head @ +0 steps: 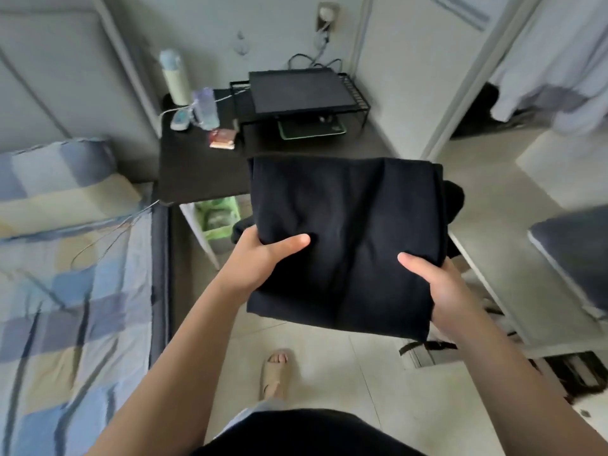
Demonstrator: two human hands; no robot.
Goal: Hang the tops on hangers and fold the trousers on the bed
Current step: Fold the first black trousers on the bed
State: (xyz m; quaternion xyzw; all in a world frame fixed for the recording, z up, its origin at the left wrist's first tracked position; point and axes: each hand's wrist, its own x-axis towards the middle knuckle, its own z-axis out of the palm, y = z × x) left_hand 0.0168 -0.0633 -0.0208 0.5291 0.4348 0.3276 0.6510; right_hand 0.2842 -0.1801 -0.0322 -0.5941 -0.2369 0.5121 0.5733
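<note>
A folded black garment (348, 232), seemingly the trousers, hangs in the air over the floor between bed and desk. My left hand (263, 255) grips its near left edge, thumb on top and fingers hidden beneath. My right hand (437, 291) grips the near right edge in the same way. The bed (65, 291) with its blue and yellow checked sheet lies to the left. A thin wire hanger (108, 235) rests on the sheet near the pillow.
A dark desk (197, 172) stands ahead with bottles, a wire rack and a black tray. Beneath it sits a bin with a green bag (218, 215). A grey shelf edge (566, 258) juts in at right. My sandalled foot (274, 373) stands on the tiled floor.
</note>
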